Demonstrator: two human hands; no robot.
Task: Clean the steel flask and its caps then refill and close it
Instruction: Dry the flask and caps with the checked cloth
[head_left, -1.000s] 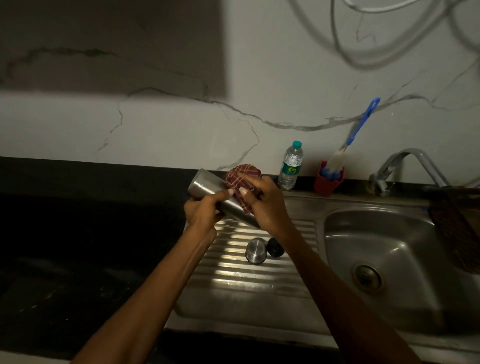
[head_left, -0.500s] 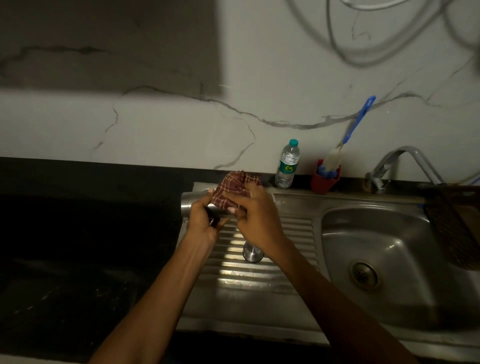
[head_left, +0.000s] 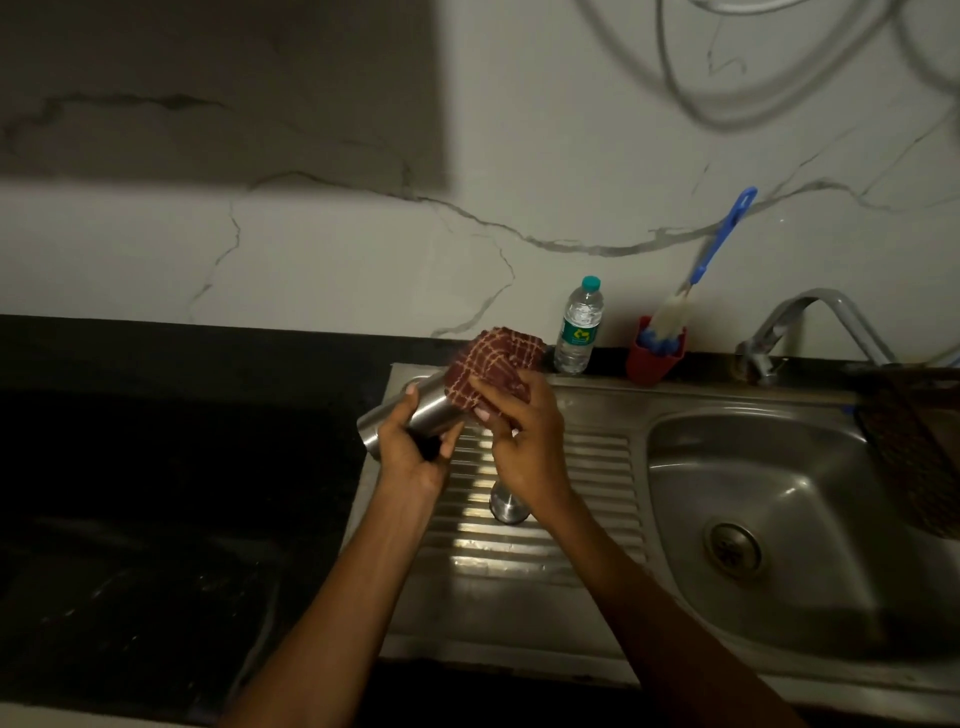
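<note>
1. The left hand is curled round the steel flask, gripping its body near the lower end and holding it tilted in the air above the ribbed drainboard of the sink.
2. The right hand is wrapped round a red checked cloth, pressing it over the flask's upper end; the fingers are bent around the cloth, so the flask's mouth is hidden.
3. One steel cap stands on the drainboard just below the right wrist, partly covered by it.
4. Behind the hands, at the back edge of the sink, a plastic water bottle with a green lid stands upright.
5. Beside it a red cup holds a blue-handled bottle brush leaning against the wall.
6. The tap arches over the basin on the right.
7. The dark worktop stretches to the left.
</note>
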